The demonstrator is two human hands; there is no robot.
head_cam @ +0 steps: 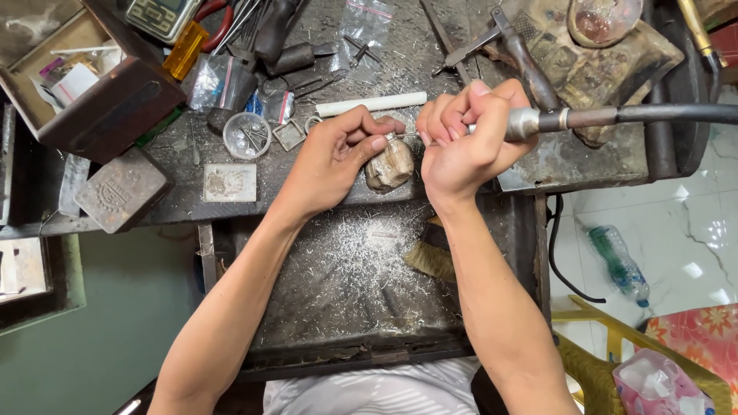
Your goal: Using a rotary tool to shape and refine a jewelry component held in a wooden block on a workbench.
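Closest to the person there's a pull-out tray under the desk edge, dusted all over with silvery filings, and it looks placed there to catch whatever falls from the work above; a small brush lies on it at about 3 o'clock. Just above that, a worn wooden bench peg sticks out from the desk, and both hands meet over it, probably so the piece has something firm to brace against. The left hand is closed in a pinch, thumb and fingertips clamped on a tiny metal piece sitting right on top of the peg. The right hand is wrapped tight round the metal handpiece of a rotary tool, held like a pen so the tip meets the piece; its thick black flexible shaft runs off toward 3 o'clock. Further back at 12 o'clock lies a white rod, with a small round dish of pins at 10 o'clock. Beyond that it's clutter: pliers, plastic bags, a small scale at 11. A plastic bottle lies on the floor at 4 o'clock.
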